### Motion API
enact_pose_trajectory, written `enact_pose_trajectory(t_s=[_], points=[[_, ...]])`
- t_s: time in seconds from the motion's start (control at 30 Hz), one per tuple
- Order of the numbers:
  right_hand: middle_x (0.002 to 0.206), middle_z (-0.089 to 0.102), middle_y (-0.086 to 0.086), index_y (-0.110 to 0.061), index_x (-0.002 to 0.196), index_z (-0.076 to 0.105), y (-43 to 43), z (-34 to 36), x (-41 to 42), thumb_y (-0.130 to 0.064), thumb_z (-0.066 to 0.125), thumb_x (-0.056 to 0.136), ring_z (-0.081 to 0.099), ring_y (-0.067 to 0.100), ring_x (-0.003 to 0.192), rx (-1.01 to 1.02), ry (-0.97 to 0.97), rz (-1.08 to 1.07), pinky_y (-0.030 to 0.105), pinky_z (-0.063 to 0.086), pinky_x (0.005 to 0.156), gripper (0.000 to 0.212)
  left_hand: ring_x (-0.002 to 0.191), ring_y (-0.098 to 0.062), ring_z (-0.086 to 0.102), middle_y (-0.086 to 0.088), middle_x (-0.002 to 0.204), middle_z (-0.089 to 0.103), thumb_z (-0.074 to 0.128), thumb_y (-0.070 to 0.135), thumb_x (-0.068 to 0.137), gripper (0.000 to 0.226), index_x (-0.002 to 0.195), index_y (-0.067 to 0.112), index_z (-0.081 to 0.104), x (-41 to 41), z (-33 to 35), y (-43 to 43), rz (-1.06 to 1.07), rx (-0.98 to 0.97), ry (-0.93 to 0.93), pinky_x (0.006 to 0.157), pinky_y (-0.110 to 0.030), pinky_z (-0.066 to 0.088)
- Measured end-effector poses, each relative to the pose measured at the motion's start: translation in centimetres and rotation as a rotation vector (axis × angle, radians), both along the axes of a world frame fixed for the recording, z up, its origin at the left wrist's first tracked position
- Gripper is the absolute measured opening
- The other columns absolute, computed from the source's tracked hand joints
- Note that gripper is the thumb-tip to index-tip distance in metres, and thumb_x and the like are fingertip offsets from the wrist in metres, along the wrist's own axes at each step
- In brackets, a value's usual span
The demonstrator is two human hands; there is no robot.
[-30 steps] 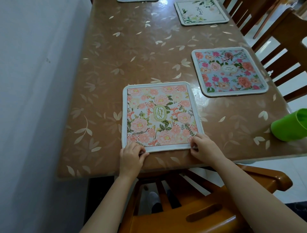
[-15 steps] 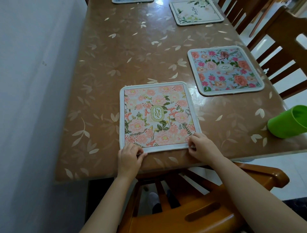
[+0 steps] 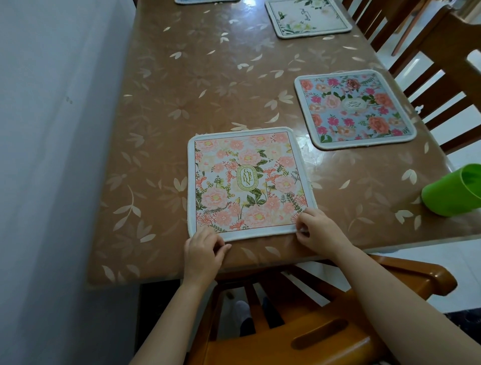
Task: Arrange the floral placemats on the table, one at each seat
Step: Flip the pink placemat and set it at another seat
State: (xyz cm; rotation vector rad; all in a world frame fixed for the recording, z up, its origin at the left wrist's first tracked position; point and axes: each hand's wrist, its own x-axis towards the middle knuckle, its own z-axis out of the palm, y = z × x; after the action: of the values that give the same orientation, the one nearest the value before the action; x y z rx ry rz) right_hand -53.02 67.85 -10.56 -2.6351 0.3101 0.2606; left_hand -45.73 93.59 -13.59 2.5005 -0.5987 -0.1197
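A pink floral placemat [image 3: 250, 182] with a green oval label lies flat at the near end of the brown table [image 3: 182, 86]. My left hand [image 3: 204, 251] pinches its near left corner and my right hand [image 3: 318, 230] pinches its near right corner. A blue floral placemat [image 3: 354, 109] lies along the right side. Farther back on that side sits a white floral placemat [image 3: 307, 17]. The edge of another placemat [image 3: 205, 1] shows at the top.
A green plastic cup [image 3: 454, 190] lies on its side near the table's right front corner. A wooden chair [image 3: 312, 325] stands right in front of me under the table edge. More wooden chairs [image 3: 437, 65] line the right side. A white wall [image 3: 52, 156] runs along the left.
Both hands have stayed on the pink placemat's near corners. The placemat has barely shifted on the table; the view moved a little.
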Motion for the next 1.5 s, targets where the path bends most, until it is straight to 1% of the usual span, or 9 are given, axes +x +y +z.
enact_pose_trajectory(t_s=[0.07,0.17,0.27,0.33,0.4,0.57,0.73,1.07,1.5], points=[[0.098,0.055,0.012,-0.004,0.087,0.057,0.1,-0.1,0.1,-0.016,0.065,0.077,0.049,0.030,0.097,-0.024,-0.011,-0.008,0.039,0.046,0.078,0.017,0.073,-0.017,0.052,0.006,0.073,0.053,0.076,0.018,0.070,0.021,0.069,0.016,0.056,0.1,-0.1,-0.2,0.027,-0.020,0.012,0.068,-0.031,0.034],[0.123,0.051,0.016,-0.008,0.116,0.054,0.2,-0.6,0.5,-0.028,0.064,0.081,0.044,0.034,0.114,-0.127,-0.061,0.006,0.043,0.038,0.095,0.042,0.082,-0.021,0.054,-0.001,0.083,0.057,0.075,0.019,0.072,0.017,0.082,0.014,0.062,0.5,-0.2,-0.6,0.054,-0.029,0.007,0.075,-0.032,0.036],[0.152,0.019,0.009,-0.020,0.141,0.024,0.4,-1.8,0.9,-0.041,0.046,0.091,0.012,0.028,0.140,-0.175,0.049,0.029,0.045,0.016,0.112,0.059,0.115,-0.029,0.047,-0.008,0.119,0.055,0.069,0.025,0.078,0.032,0.109,0.018,0.062,1.3,-0.4,-1.6,-0.030,0.032,0.027,0.096,-0.040,0.031],[0.155,-0.007,0.004,-0.031,0.143,-0.003,0.6,-2.9,1.3,-0.050,0.031,0.093,-0.012,0.024,0.141,-0.221,0.148,0.064,0.050,0.000,0.113,0.063,0.140,-0.024,0.011,-0.005,0.151,0.024,0.053,0.037,0.088,0.049,0.135,0.029,0.038,1.9,-1.0,-2.6,-0.135,0.168,0.085,0.111,-0.045,0.006],[0.152,-0.022,0.002,-0.038,0.135,-0.020,0.7,-3.6,1.7,-0.056,0.022,0.091,-0.028,0.023,0.136,-0.235,0.183,0.078,0.052,-0.012,0.110,0.063,0.136,-0.015,-0.023,0.004,0.153,-0.013,0.034,0.050,0.091,0.059,0.140,0.040,0.003,2.7,-1.8,-3.4,-0.210,0.341,0.077,0.109,-0.047,-0.012],[0.142,-0.038,-0.003,-0.048,0.128,-0.029,0.2,-4.3,4.3,-0.081,-0.009,0.065,-0.036,0.028,0.131,-0.284,0.138,0.123,0.057,-0.015,0.105,0.074,0.131,-0.016,-0.035,0.010,0.146,-0.032,0.010,0.075,0.077,0.065,0.127,0.052,-0.026,5.7,-2.2,-4.8,-0.260,0.481,0.045,0.105,-0.057,-0.013],[0.147,-0.030,-0.005,-0.050,0.130,-0.025,-0.9,-4.7,8.2,-0.083,-0.002,0.066,-0.032,0.025,0.133,-0.328,0.082,0.160,0.056,-0.013,0.106,0.076,0.133,-0.016,-0.032,0.009,0.148,-0.028,0.003,0.078,0.073,0.065,0.129,0.053,-0.022,9.2,-2.6,-6.8,-0.241,0.444,0.014,0.100,-0.057,-0.020],[0.154,-0.011,-0.007,-0.048,0.136,-0.008,-3.7,-5.3,18.2,-0.078,0.018,0.073,-0.014,0.024,0.140,-0.280,-0.027,0.167,0.065,-0.005,0.106,0.074,0.139,-0.019,-0.019,0.008,0.153,-0.015,0.009,0.073,0.077,0.066,0.136,0.048,-0.007,17.0,-2.9,-11.0,-0.177,0.422,-0.029,0.105,-0.064,-0.005],[0.156,-0.006,0.002,-0.032,0.143,0.002,-3.0,-6.3,20.5,-0.062,0.017,0.087,-0.011,0.028,0.141,-0.299,-0.079,-0.134,0.064,-0.004,0.107,0.065,0.141,-0.021,-0.008,0.000,0.155,-0.006,0.014,0.060,0.085,0.063,0.142,0.034,0.001,19.0,-3.5,-12.7,0.053,0.430,-0.073,0.109,-0.060,0.002]])
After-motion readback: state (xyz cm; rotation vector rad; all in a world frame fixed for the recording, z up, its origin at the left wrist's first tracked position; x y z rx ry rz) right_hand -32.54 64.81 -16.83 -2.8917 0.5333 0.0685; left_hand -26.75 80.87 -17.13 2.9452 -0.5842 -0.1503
